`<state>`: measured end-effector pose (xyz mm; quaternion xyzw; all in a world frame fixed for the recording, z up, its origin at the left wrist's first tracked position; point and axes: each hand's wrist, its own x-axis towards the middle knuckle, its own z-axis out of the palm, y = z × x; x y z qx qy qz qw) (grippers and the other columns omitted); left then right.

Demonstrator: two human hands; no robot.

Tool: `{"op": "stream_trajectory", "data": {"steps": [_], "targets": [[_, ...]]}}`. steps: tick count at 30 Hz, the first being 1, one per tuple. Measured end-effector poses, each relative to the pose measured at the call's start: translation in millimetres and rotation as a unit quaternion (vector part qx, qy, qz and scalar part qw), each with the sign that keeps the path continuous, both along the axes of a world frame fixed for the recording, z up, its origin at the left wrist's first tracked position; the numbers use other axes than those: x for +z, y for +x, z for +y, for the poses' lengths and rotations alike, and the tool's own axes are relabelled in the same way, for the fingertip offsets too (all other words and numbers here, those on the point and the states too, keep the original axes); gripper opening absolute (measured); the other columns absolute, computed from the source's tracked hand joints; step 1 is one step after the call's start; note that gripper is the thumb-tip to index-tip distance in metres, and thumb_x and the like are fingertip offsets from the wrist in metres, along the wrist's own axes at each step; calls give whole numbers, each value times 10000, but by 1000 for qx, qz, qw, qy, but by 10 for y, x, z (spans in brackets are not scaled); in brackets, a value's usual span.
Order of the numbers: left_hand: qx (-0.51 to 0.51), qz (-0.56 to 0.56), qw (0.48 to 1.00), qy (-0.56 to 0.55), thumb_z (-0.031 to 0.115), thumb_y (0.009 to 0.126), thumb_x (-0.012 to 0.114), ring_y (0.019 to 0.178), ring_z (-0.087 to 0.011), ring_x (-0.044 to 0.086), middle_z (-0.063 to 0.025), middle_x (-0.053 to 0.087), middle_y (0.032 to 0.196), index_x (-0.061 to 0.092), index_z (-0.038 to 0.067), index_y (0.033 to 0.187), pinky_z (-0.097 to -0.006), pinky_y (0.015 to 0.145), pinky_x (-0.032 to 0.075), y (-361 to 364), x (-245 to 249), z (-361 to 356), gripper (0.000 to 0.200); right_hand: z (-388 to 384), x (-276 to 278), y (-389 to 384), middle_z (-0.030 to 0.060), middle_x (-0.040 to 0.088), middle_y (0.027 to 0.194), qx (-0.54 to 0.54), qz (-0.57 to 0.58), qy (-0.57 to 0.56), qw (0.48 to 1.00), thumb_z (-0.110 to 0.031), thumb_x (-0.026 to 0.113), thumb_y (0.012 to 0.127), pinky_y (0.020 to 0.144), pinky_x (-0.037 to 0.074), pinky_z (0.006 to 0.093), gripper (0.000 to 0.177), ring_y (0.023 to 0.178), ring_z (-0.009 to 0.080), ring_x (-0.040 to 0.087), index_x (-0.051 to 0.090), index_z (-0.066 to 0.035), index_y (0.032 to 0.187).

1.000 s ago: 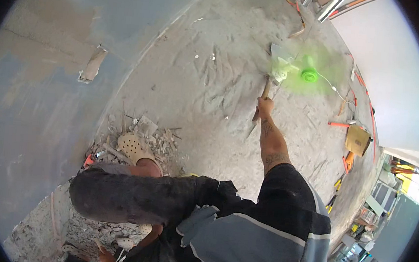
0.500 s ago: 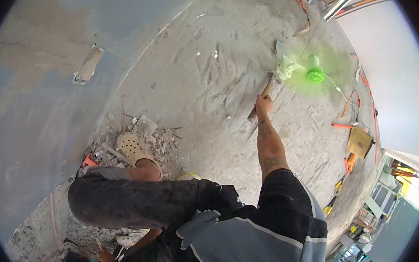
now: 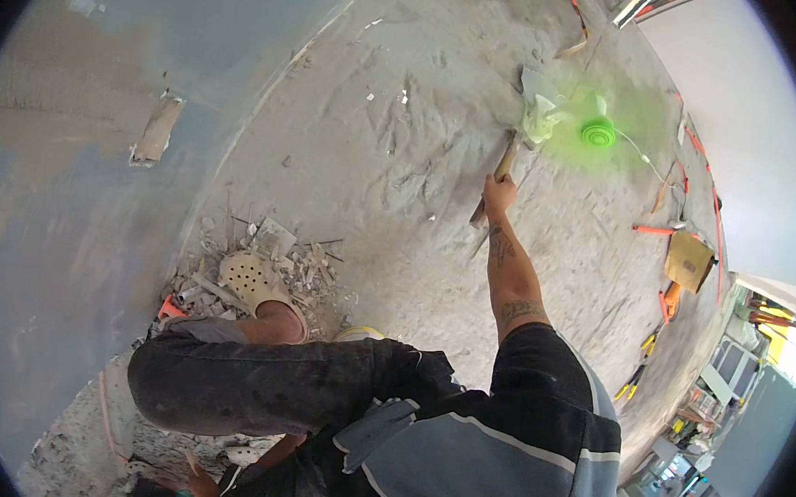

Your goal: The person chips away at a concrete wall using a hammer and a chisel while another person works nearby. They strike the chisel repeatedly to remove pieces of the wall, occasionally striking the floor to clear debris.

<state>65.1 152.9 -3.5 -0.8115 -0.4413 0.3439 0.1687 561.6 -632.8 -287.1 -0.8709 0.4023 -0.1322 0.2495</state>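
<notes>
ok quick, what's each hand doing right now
Left hand: mostly cut off at the bottom edge, cannot tell.
Right hand: closed around a wooden tool handle.

The right arm [image 3: 510, 285] reaches straight out from the shoulder, elbow locked, tattooed forearm turned up, and the right hand [image 3: 499, 193] is fisted tight. The left hand [image 3: 199, 489] sits low, mostly hidden, its grip unreadable
</notes>
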Motion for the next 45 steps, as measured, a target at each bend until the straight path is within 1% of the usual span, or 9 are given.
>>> {"op": "stream_trajectory", "data": {"steps": [7,11,13,17,26,31,38,41,45], "targets": [[-138,-15,990,-4,421,1022,372,704,-330,635,-258,640,875,631,-64,1057,-466,580,507,-352,-126,260,551,147,185,598,245,655,843,153,23,35,987,-204,641,736,751,504,473,287,838,435,633,636,23,912],[-88,58,994,32,453,1026,328,666,-368,584,-206,584,736,647,-9,937,-449,576,485,-255,-51,81,569,603,71,732,256,632,874,156,34,35,987,-215,650,727,759,493,496,313,869,442,616,602,2,948],[46,-117,992,16,437,1022,363,647,-387,581,-218,572,694,605,-16,836,-475,549,456,-126,121,-265,547,793,-132,632,261,620,855,188,5,18,982,-223,655,739,756,489,496,303,850,447,604,593,9,924],[54,-211,975,46,424,1017,390,644,-425,570,-238,561,678,586,-39,799,-517,559,430,-294,158,-383,548,921,-139,485,249,625,847,184,-10,28,983,-223,653,759,744,492,488,301,833,437,606,591,26,916],[64,-116,991,8,427,1013,398,628,-442,554,-238,559,687,590,-64,815,-516,565,427,-658,-127,69,563,612,100,574,245,662,859,130,20,19,991,-222,658,741,736,506,481,288,827,421,641,635,13,906],[-104,-88,990,-39,388,1024,396,680,-378,577,-226,575,767,610,-50,930,-471,586,462,-743,-90,119,497,432,233,697,246,664,862,128,45,13,991,-232,652,756,747,509,480,291,841,418,645,640,-1,932],[34,-15,999,-33,322,1034,388,837,-354,610,-220,605,1000,547,-19,1132,-451,668,510,-835,-156,203,389,206,75,946,237,666,939,101,54,12,993,-247,626,791,793,502,488,317,903,416,639,614,-2,991],[-75,-55,996,-6,359,1031,384,775,-361,606,-232,603,911,573,-31,1051,-460,632,499,-839,-131,121,434,152,152,1007,236,669,969,65,86,21,994,-287,615,800,818,499,487,364,937,410,639,620,-2,1026],[49,-153,987,-28,487,1012,346,615,-404,549,-231,553,691,604,-76,823,-518,584,436,-460,34,-178,648,-90,64,1028,222,679,922,102,91,5,991,-331,616,818,802,506,467,396,909,390,655,638,3,1030]]}}
